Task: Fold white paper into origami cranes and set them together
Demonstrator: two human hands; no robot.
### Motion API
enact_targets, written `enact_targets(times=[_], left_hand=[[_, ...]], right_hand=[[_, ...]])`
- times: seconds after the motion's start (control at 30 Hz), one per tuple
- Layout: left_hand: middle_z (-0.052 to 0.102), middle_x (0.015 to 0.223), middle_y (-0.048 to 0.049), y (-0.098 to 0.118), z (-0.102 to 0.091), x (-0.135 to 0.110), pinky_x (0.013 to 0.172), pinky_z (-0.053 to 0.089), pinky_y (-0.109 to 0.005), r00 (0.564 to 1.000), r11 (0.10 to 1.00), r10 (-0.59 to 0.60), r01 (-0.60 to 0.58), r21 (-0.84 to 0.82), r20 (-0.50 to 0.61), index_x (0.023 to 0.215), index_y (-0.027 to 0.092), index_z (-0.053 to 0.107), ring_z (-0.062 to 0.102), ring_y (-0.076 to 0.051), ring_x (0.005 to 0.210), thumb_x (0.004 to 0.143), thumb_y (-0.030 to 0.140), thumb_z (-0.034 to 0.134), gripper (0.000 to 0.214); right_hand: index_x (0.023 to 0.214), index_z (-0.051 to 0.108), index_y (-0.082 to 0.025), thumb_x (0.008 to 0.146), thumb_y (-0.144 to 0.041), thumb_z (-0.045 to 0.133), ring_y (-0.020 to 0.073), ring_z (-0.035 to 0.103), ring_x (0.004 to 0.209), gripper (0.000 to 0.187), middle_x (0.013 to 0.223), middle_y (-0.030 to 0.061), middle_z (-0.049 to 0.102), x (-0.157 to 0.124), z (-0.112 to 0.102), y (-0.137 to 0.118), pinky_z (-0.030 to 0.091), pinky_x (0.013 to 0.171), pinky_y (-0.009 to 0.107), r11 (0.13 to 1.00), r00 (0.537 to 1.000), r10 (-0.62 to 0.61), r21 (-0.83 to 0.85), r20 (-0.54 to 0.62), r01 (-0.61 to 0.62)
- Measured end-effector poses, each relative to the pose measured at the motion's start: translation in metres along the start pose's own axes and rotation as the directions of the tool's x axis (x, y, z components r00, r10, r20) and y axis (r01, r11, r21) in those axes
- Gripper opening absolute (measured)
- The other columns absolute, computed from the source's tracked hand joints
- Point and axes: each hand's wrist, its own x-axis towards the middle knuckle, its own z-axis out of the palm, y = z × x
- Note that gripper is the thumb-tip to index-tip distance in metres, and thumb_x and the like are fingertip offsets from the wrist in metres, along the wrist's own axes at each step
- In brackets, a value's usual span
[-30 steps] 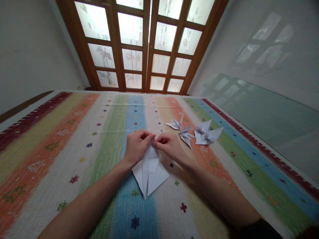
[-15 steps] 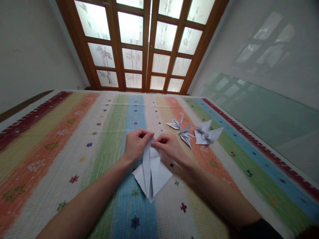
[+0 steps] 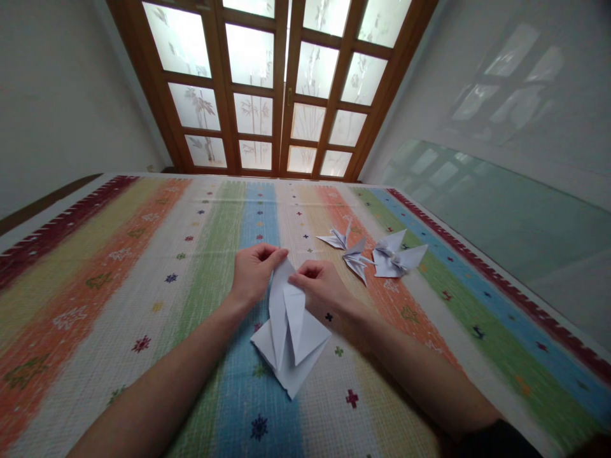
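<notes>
Hands: two are being shown, the left hand [image 3: 252, 273] and the right hand [image 3: 324, 283]; on the right arm, one dark sleeve [image 3: 499, 440] is being seen.
Folded paper: one piece [image 3: 279, 312] is being held, between the two hands and over the blue and white stripes of the tablecloth [image 3: 143, 273].
Paper birds: three are being counted, as it appears; the left bird [image 3: 337, 238] and the middle bird [image 3: 356, 258] are being seen close together, and the right bird [image 3: 398, 256] just beside them.
Doors: two wooden ones with glass panes are being seen behind the table.
Paper look: white colour is being shown; a wide lower part is being pointed toward the person, and two narrow flaps are being parted by a slit, the left one being raised higher.
Left fingers: the top tip of the paper is being pinched by thumb and finger.
Right fingers: the upper right edge is being pinched, lower than the tip; the other fingers are being kept curled.
</notes>
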Motion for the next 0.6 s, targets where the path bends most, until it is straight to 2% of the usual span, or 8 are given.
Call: enact_targets(times=[0.33,0.6], left_hand=[[0.062,0.054,0.0004,0.0027,-0.0013,0.0006,0.049,0.038,-0.023,0.999,1.0,-0.022,0.022,0.006,-0.041,0.059,0.016,0.069,0.05,-0.011,0.05,0.065,0.035,0.071,0.02],[0.064,0.055,0.0007,0.0022,-0.005,0.0031,0.05,0.039,-0.024,0.998,0.997,0.017,-0.013,0.07,-0.053,0.06,0.017,0.07,0.052,-0.012,0.052,0.068,0.034,0.07,0.019]], right_hand=[[0.067,0.066,-0.018,0.074,-0.026,0.068,0.0108,0.054,0.058,0.011,0.064,-0.001,0.063,0.0004,0.0004,0.003,0.042,0.057,0.024,1.0,1.0,-0.023,-0.022,-0.013,0.022],[0.068,0.066,-0.017,0.075,-0.023,0.069,0.0108,0.056,0.059,0.01,0.065,-0.0006,0.065,-0.0005,-0.0007,0.0028,0.044,0.057,0.024,0.999,1.0,-0.005,-0.047,0.007,0.006]])
